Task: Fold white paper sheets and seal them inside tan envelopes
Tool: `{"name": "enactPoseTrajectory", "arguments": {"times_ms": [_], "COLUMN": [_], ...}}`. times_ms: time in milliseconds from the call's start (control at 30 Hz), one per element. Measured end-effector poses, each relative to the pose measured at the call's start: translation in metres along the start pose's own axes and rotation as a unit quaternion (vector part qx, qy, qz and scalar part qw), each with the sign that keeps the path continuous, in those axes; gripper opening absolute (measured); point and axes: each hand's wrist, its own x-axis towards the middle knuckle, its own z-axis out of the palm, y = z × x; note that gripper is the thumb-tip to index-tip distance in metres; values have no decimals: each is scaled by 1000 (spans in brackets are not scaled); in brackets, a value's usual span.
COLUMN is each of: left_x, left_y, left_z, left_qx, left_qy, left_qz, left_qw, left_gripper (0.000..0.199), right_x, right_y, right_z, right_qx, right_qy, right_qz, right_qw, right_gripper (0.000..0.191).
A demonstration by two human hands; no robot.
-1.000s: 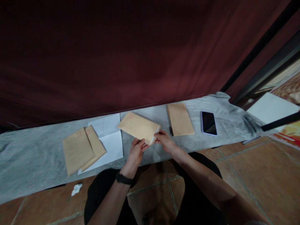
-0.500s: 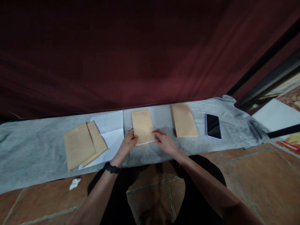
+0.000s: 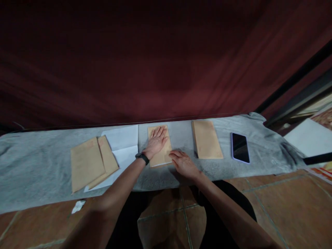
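Note:
A brown paper envelope (image 3: 165, 155) lies in front of me, with a white strip showing along its near edge. My left hand (image 3: 156, 141) rests flat on its upper face, palm down and fingers stretched out. At the envelope's lower right side, my right hand (image 3: 183, 164) is closed, its thumb and fingers pinching the edge. To the right lies a stack of brown envelopes (image 3: 208, 140). On the left, two more brown envelopes (image 3: 88, 162) overlap on top of creased white paper sheets (image 3: 126, 138).
A grey cloth (image 3: 44, 159) covers the long, narrow surface. A phone with a pale purple edge (image 3: 240, 148) lies at the right. Behind hangs a dark red curtain (image 3: 166, 69). A crumpled white tissue (image 3: 78, 206) is on the tiled floor (image 3: 293, 204).
My left hand has let go of the envelope's lower left edge and moved up onto its face, fingers spread flat. My right hand stays at the right edge. The view has shifted slightly.

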Motion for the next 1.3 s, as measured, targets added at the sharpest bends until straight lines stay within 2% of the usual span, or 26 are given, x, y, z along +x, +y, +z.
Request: {"name": "enactPoseTrajectory", "arguments": {"times_ms": [133, 267, 433, 600, 700, 800, 933, 1000, 1167, 1300], "left_x": [23, 15, -20, -63, -92, -120, -144, -149, -149, -145], "left_y": [-18, -18, -5, 9, 15, 19, 22, 24, 29, 32], "left_z": [8, 13, 12, 4, -1, -4, -4, -4, -4, -6], "left_qx": [14, 6, -32, -68, -66, -51, -43, -44, -66, -85], "left_qy": [-39, -48, -66, -111, -128, -110, -28, 8, 54, 73], "left_qz": [38, 60, 95, 94, 99, 118, 92, 74, 53, 22], "left_qw": [998, 997, 993, 987, 985, 986, 994, 996, 995, 994], "left_gripper": [57, 59, 59, 58, 60, 63, 46, 40, 29, 22], "right_x": [2, 2, 0, -2, -3, -4, -5, -5, -4, -2], "right_y": [3, 2, 0, 3, 7, 12, 12, 11, 7, 6], "right_z": [1, -2, -6, -6, -6, -7, -5, -4, -2, -1], "right_qx": [-1, 0, 9, 35, 53, 69, 42, 23, -4, -25], "right_qy": [-11, -16, -17, -11, -13, -24, -20, -17, -11, 1], "right_qz": [-5, -9, -12, -24, -37, -51, -37, -31, -35, -32], "right_qw": [1000, 1000, 1000, 999, 998, 996, 998, 999, 999, 999], "right_gripper": [33, 32, 34, 41, 39, 35, 36, 32, 14, 14]}}
